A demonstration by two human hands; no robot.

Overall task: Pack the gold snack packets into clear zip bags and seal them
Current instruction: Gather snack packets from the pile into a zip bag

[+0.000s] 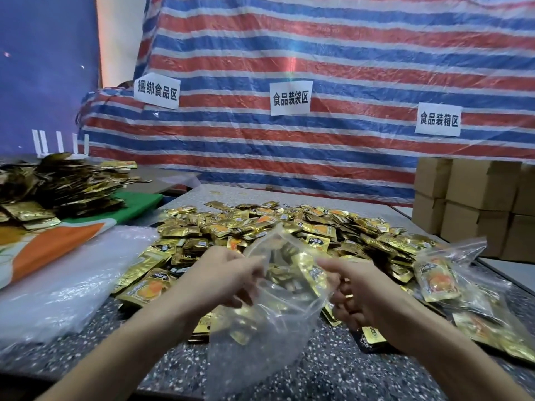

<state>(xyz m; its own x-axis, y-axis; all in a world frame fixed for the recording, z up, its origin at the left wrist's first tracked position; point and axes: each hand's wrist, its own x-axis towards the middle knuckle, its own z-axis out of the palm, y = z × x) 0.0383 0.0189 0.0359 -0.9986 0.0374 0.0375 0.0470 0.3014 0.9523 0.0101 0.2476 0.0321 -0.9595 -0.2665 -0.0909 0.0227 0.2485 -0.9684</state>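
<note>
My left hand [228,277] and right hand [357,287] each pinch the top of 1 clear bag [269,322], held above the table [318,377], with gold packets [311,274] inside it. A big packet pile [289,227] lies behind.

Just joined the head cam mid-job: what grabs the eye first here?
A sprawling heap of gold snack packets covers the middle of the speckled table. In front, the left hand and right hand hold a clear zip bag open, packets already inside. Behind, a red-white-blue striped tarp fills the background.
</note>
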